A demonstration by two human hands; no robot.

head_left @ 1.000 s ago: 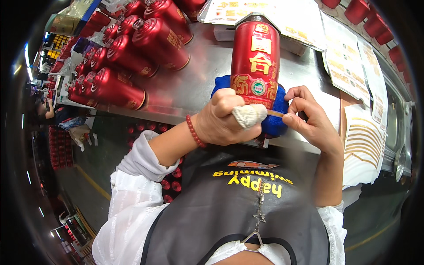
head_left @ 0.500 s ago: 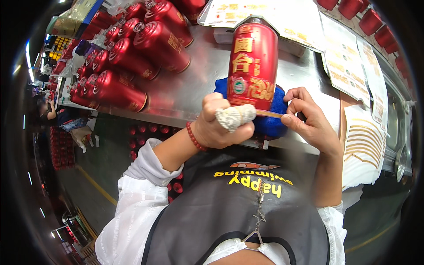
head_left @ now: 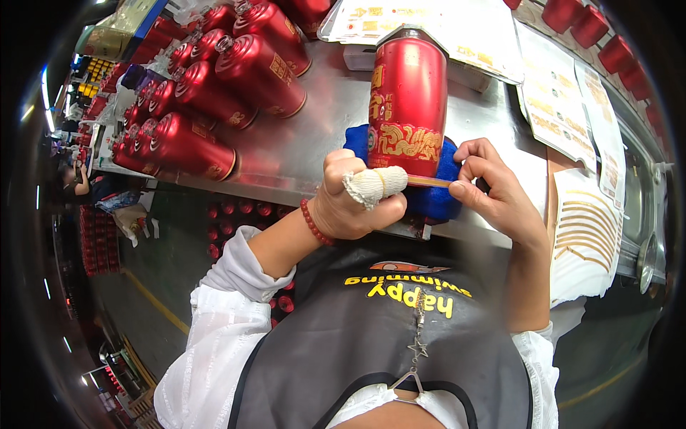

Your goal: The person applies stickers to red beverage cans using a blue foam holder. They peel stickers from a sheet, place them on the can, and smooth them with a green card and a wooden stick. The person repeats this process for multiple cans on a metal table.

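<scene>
— Hands first: what have they got?

— My left hand (head_left: 354,204) is curled shut, its cloth-wrapped thumb (head_left: 375,184) lying across the foot of the red bottle (head_left: 407,93) and pressing one end of a thin gold strip (head_left: 427,181). My right hand (head_left: 493,187) pinches the other end of that strip between thumb and forefinger, the rest of its fingers loosely bent.

— And the bottle itself?

— It lies on a blue cloth pad (head_left: 436,200) just beyond my knuckles, between the two hands, its neck pointing away from me. The strip runs across its base from one hand to the other.

— What sits under the pad?

— A steel table (head_left: 314,150), the pad near its front edge. Off to my left, well apart from the hands, a heap of red bottles (head_left: 214,93) lies on its side. Beyond and to my right are printed paper sheets (head_left: 557,100), and a sheet with curved gold bands (head_left: 582,229) lies right beside my right wrist.
</scene>
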